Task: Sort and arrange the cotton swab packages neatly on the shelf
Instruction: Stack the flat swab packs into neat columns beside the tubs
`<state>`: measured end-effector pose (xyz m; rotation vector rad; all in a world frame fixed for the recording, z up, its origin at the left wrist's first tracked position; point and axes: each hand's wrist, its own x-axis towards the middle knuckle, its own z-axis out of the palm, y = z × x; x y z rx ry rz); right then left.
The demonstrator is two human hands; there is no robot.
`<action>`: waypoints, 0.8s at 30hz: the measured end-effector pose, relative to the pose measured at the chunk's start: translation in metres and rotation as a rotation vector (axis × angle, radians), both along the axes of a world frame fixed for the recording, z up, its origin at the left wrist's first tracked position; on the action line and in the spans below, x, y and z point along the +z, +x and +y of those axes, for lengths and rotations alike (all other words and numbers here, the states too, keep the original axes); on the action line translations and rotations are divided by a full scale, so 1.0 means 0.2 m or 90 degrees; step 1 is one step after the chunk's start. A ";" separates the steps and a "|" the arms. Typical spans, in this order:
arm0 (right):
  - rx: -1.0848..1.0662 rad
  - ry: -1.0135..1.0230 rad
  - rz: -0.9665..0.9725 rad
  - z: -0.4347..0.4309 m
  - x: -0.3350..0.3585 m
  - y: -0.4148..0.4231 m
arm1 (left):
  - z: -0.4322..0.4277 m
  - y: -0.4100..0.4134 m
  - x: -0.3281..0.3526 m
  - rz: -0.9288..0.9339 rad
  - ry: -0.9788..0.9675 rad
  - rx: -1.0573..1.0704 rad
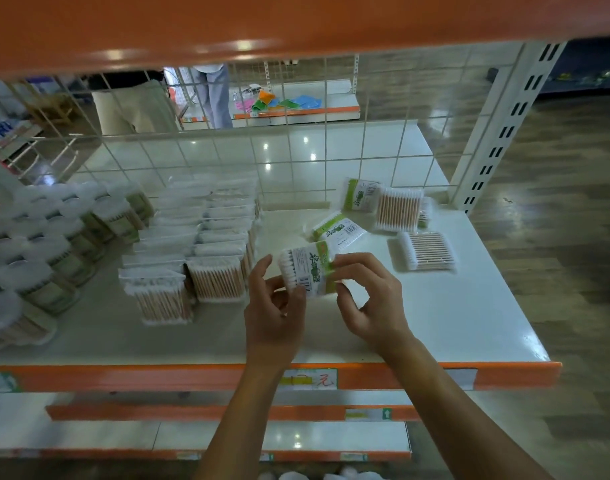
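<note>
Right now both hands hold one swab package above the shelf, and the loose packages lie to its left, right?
Not quite. The left hand and right hand do hold one swab package above the shelf, but the loose packages lie to its right; the tidy rows stand on its left. The head view shows this.

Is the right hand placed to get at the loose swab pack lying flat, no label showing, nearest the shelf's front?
Probably yes, once freed: bare shelf lies between the right hand and that pack, nothing on top of it. But both it and the left hand now pinch the held package.
</note>
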<state>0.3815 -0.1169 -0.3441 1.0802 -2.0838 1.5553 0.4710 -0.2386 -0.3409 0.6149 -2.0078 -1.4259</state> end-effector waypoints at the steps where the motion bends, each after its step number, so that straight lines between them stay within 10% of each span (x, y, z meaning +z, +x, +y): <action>1: -0.002 0.004 0.001 0.00 0.00 0.00 | 0.00 0.00 -0.01 0.008 0.009 -0.002; 14: 0.026 0.145 -0.192 -0.02 -0.06 -0.04 | -0.04 -0.01 -0.01 0.148 0.232 -0.114; 24: 0.073 0.100 -0.095 -0.01 -0.01 -0.02 | -0.04 -0.01 -0.02 0.110 0.186 -0.097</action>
